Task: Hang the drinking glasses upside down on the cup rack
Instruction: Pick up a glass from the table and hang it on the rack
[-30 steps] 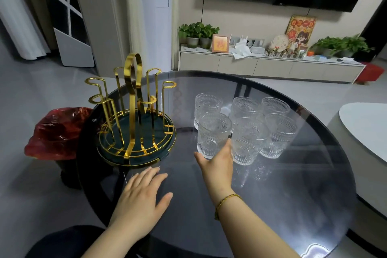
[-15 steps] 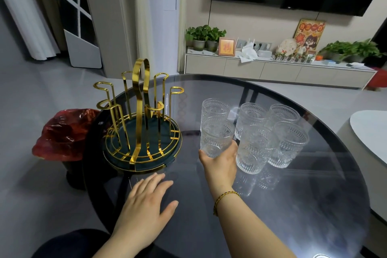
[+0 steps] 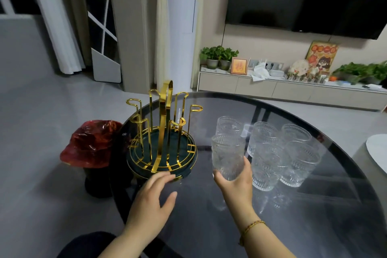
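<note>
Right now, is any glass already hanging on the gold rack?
No: every prong of the gold rack is bare, and the right hand holds one upright glass.

Clear ribbed drinking glass (image 3: 227, 157), upright with mouth upward, raised off the tabletop just to the right of the cup rack (image 3: 162, 142). Five matching glasses (image 3: 280, 153) stand upright, clustered close together on the table, to the right of the raised one. The rack is a round dark-green base with gold wire rings and upright gold hooks, all bare.
</note>
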Tool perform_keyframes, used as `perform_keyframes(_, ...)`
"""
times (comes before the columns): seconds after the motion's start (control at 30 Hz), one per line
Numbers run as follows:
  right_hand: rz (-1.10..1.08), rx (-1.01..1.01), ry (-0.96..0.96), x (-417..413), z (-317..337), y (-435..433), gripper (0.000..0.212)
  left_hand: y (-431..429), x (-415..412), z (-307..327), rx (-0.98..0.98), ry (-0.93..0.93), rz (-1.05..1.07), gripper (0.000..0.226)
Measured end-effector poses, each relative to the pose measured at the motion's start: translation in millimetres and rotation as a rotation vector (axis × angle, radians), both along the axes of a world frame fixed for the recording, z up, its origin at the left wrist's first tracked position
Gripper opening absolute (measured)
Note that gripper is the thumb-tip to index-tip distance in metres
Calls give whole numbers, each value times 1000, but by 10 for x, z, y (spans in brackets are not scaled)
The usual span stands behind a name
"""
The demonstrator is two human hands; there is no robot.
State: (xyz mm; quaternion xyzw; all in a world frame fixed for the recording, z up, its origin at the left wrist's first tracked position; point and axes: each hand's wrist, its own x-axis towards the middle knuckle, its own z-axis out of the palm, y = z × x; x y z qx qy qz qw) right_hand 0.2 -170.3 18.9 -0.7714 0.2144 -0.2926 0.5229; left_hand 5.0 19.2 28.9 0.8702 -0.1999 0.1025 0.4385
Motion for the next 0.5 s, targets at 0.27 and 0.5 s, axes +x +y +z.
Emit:
perform_keyframes(0.27, 127, -21, -74, -106, 494, -72, 58, 184, 414, 760, 75, -407, 218, 60)
perform_keyframes(0.5, 204, -42, -23, -95, 1078, -267, 52, 226, 697, 809, 126, -344, 191, 57)
